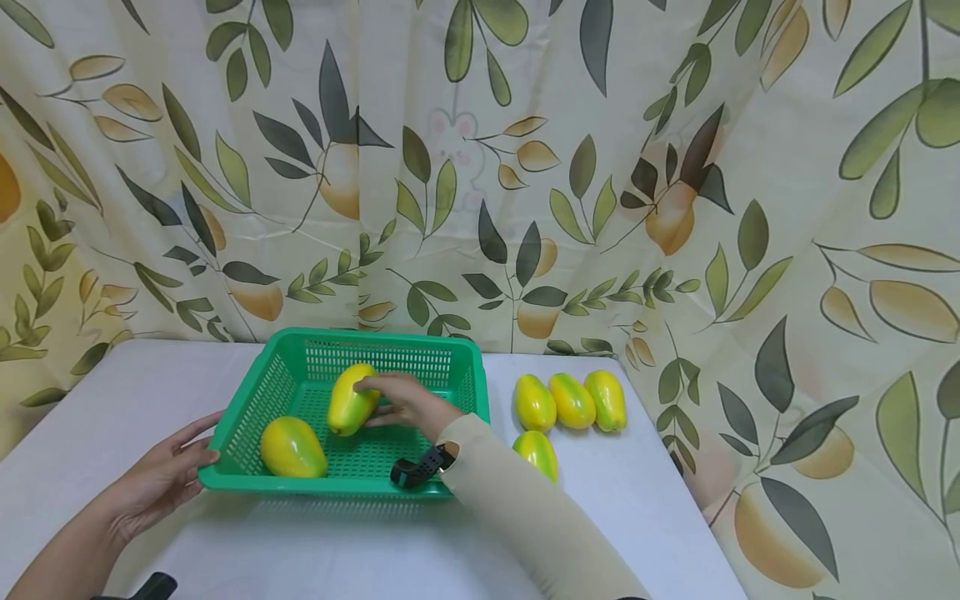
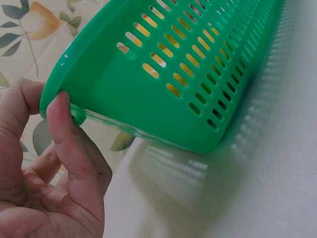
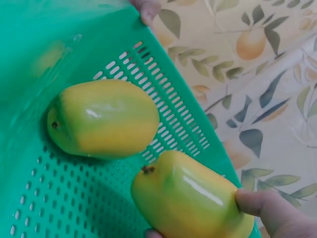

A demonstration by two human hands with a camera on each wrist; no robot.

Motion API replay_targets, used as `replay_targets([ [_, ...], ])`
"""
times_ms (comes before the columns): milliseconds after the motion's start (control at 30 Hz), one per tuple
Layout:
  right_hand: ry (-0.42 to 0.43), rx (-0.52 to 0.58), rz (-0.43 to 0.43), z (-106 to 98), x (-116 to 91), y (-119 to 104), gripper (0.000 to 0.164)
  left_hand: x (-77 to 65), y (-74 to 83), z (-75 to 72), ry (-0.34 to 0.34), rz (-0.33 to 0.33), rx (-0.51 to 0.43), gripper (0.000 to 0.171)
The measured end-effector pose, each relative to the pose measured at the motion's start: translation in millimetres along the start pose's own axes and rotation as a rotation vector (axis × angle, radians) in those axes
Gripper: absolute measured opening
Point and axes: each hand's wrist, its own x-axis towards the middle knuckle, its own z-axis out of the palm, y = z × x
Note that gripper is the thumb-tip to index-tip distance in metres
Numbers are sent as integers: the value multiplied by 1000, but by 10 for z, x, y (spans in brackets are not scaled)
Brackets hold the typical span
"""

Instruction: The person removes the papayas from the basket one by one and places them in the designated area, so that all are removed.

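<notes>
A green plastic basket with slotted walls sits on the table. My left hand pinches its rim at the near left corner, thumb and fingers on either side of the edge. Inside the basket, my right hand grips a yellow-green papaya between thumb and fingers. In the right wrist view this held papaya is close beside a second papaya, which lies on the basket floor at the near left in the head view.
Right of the basket, three papayas lie in a row on the white tablecloth. Nearer, another papaya is partly covered by the right sleeve. A leaf-patterned curtain hangs behind the table.
</notes>
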Motion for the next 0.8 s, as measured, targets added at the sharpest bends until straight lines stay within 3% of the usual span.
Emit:
replay_targets([
  [267,15,-24,8,-57,-96,-27,46,-9,-8,9,1,-6,21,45],
  [800,-113,-155,-10,-176,-376,-96,48,-7,-9,7,-7,0,23,45],
])
